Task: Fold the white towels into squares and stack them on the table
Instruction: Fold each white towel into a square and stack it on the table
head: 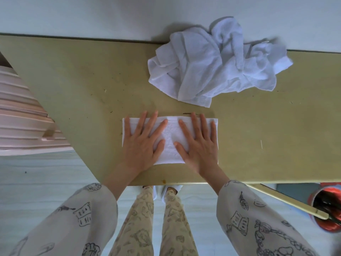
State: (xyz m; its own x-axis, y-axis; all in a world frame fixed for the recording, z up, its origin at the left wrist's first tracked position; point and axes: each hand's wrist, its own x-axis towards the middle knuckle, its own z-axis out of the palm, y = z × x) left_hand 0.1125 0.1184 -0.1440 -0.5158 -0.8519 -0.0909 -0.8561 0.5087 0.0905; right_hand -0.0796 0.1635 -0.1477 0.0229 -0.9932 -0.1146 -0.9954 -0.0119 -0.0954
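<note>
A white towel, folded into a wide rectangle, lies flat near the front edge of the tan table. My left hand presses on its left half with fingers spread and straight. My right hand presses on its right half the same way. A crumpled heap of white towels sits at the back of the table, to the right, against the wall, apart from both hands.
A pink ribbed plastic unit stands left of the table. A red bin stands on the floor at the lower right, under a yellow bar. My legs and white slippers show below the table's front edge.
</note>
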